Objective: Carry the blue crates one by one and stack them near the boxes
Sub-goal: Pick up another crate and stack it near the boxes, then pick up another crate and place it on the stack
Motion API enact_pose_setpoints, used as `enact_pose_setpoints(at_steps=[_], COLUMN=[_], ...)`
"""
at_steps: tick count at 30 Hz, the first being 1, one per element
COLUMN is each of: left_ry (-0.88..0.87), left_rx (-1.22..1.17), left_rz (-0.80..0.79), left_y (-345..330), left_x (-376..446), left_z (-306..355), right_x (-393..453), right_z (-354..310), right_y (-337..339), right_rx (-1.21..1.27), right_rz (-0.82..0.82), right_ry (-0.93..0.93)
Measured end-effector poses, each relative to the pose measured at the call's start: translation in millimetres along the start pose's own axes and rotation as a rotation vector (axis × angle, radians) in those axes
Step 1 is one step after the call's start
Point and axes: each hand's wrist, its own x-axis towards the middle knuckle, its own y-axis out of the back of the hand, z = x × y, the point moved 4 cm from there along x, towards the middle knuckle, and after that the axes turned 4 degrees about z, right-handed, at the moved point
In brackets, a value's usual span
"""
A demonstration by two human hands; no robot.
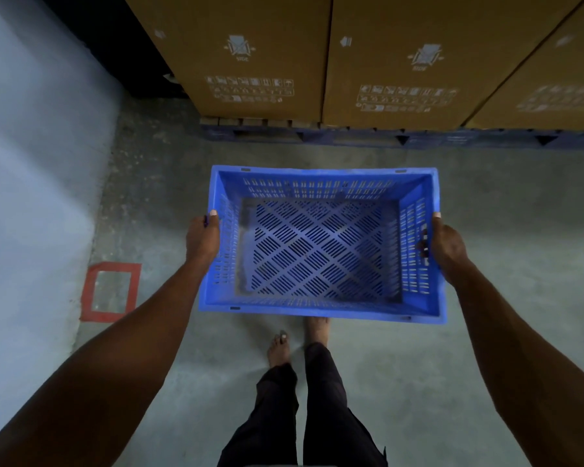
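An empty blue slotted crate hangs level in front of me, above the grey floor. My left hand grips its left short side, thumb on the rim. On the opposite short side my right hand grips too, and its fingertips show through the wall slots. Tall brown cardboard boxes stand just beyond the crate's far edge. No other crate shows in view.
The boxes rest on a dark blue pallet that runs across the far side. A pale wall closes the left. A red tape square marks the floor at the left. My bare feet stand below the crate.
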Motion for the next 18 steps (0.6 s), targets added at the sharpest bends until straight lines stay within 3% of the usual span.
enact_pose_setpoints(at_steps=[4, 7, 9, 14, 18], left_ry=[-0.254, -0.564, -0.656, -0.536, -0.318], left_rx=[0.235, 0.417, 0.555, 0.499, 0.322], left_rz=[0.146, 0.299, 0.36, 0.48, 0.578], left_y=[25, 56, 73, 120, 168], left_x=[-41, -96, -130, -212, -270], left_z=[28, 53, 55, 37, -11], right_x=[-35, -94, -134, -238, -314], right_z=[-30, -63, -78, -106, -107], right_y=[18, 14, 3, -38, -68], right_rx=[-0.368, -0.395, -0.391, -0.425, -0.395], right_rz=[0.178, 0.207, 0.17, -0.039, -0.262], right_ry=[0.144, 0.398, 0.578, 0.849, 0.999])
